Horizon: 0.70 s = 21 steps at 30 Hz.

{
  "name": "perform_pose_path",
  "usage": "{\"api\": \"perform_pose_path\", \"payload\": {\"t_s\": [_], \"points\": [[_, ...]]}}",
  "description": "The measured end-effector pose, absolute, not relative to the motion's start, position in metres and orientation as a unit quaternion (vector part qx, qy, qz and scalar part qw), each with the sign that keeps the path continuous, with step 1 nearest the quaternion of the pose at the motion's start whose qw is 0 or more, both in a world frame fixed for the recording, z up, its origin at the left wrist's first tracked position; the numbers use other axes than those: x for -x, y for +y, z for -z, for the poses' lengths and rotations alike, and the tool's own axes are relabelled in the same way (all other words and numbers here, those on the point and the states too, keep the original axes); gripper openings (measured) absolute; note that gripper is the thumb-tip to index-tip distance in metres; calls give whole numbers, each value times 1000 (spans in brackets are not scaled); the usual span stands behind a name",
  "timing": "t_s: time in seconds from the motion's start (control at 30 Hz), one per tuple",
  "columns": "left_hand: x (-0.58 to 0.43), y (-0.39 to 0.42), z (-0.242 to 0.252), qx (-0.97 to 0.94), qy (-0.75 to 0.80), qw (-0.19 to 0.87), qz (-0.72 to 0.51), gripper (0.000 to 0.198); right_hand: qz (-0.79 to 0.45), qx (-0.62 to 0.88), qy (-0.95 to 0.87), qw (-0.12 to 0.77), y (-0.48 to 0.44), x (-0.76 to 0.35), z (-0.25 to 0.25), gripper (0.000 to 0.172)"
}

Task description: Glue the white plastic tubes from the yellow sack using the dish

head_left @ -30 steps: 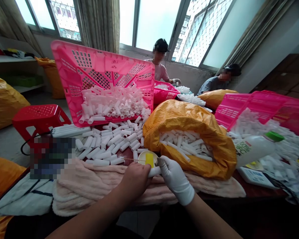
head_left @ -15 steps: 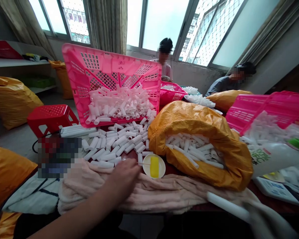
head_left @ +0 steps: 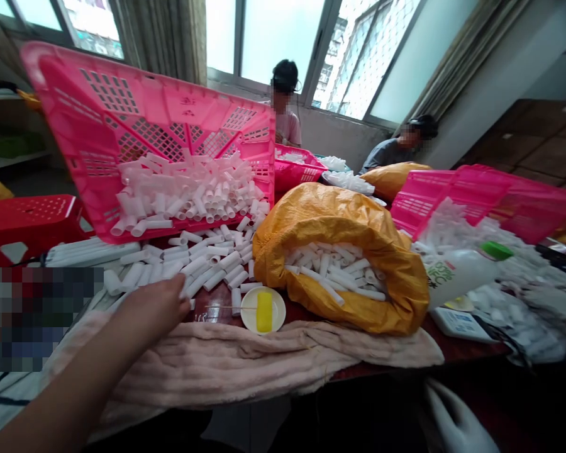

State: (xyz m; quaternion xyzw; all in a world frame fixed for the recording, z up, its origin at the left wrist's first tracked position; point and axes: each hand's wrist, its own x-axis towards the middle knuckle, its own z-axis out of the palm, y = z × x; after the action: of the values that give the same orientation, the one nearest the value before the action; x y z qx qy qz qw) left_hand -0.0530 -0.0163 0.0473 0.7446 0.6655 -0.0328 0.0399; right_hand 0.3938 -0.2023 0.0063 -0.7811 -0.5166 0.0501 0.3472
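My left hand (head_left: 163, 305) is bare and reaches over the near edge of a spread of short white tubes (head_left: 217, 275). Its fingers are curled, and the fingertips are hidden behind the hand. Just right of it, a thin stick (head_left: 224, 307) rests with one end on a yellow block (head_left: 264, 311) in a small white dish (head_left: 282, 311). My right hand (head_left: 457, 418), in a white glove, is low at the bottom right, below the table edge. A dark gap shows between its thumb and fingers, and no tube is visible in it.
A tilted pink basket (head_left: 179, 119) spills more tubes. An orange sack (head_left: 330, 207) of tubes lies open beside it. A pink towel (head_left: 245, 362) runs along the front edge. A bottle (head_left: 457, 274), a scale (head_left: 466, 324) and a co-worker's gloved hand (head_left: 554, 302) are at right.
My left hand has left the stick and moved left onto the tubes. The white tube in my right hand is no longer visible. The view has shifted towards the right.
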Motion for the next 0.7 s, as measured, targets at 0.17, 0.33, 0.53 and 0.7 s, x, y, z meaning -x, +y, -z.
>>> {"api": "perform_pose_path", "payload": {"t_s": [0.17, 0.33, 0.53, 0.7], "points": [[55, -30, -39, -775, 588, 198, -122, 37, -58, 724, -608, 320, -101, -348, -50, 31], [16, -30, -25, -827, 533, 126, -126, 26, -116, 741, -652, 113, -5, -303, -70, 16], [7, -18, -13, -829, 539, 136, -64, 15, -262, 665, -661, 228, -14, -301, -84, 18], [4, -19, -2, -811, 562, 143, -83, 22, -406, 546, -592, 432, -35, -262, -54, 27]]}}
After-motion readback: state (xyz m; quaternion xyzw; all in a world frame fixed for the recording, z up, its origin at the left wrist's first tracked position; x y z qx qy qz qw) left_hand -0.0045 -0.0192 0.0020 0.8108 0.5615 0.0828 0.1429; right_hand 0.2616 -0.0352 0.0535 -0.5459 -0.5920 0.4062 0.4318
